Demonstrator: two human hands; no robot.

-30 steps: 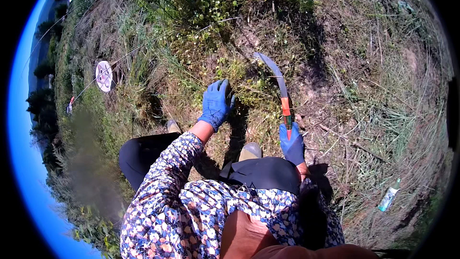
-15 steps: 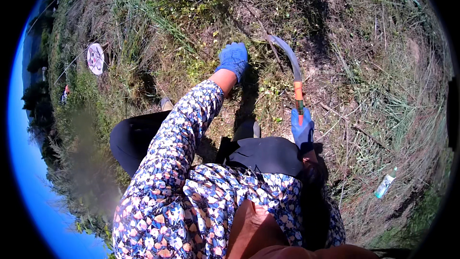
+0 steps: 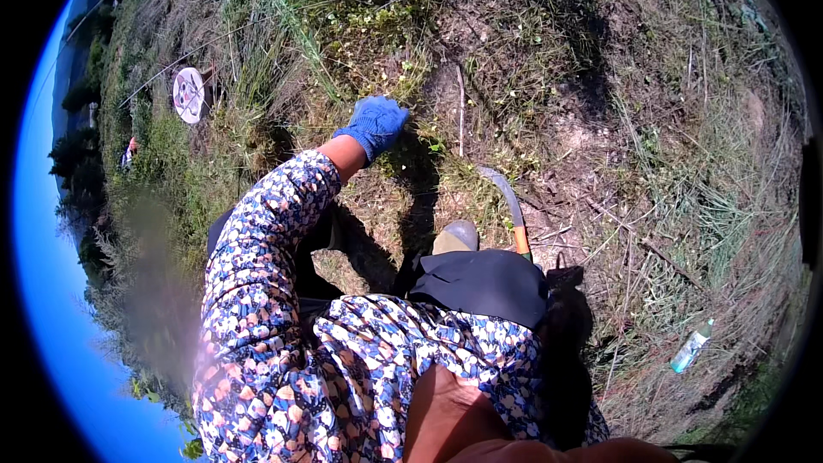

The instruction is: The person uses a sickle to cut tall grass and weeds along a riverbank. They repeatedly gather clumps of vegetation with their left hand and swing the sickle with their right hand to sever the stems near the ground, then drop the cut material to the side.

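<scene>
My left hand [image 3: 375, 126], in a blue knitted glove, reaches out over low weeds [image 3: 390, 86]. Its fingers are curled closed, and whatever they hold, if anything, is hidden. To the right a sickle [image 3: 507, 197] with a curved grey blade and an orange handle sits low beside my knee, its tip pointing left over short weeds. The lower handle and my right hand are hidden behind my dark-clad knee [image 3: 480, 287]. A thin dry stick [image 3: 462, 111] lies on the soil between my left hand and the blade.
My shoe [image 3: 455, 237] stands just left of the sickle. Cut grass [image 3: 720, 206] covers the ground on the right, with a clear bottle with a bluish label [image 3: 691, 346] lying there. A round pale hat-like disc [image 3: 190, 95] shows at the upper left among tall grass.
My left hand has moved left and slightly nearer. The sickle has come down toward my knee, away from the stick, and my right hand has gone out of sight behind the knee.
</scene>
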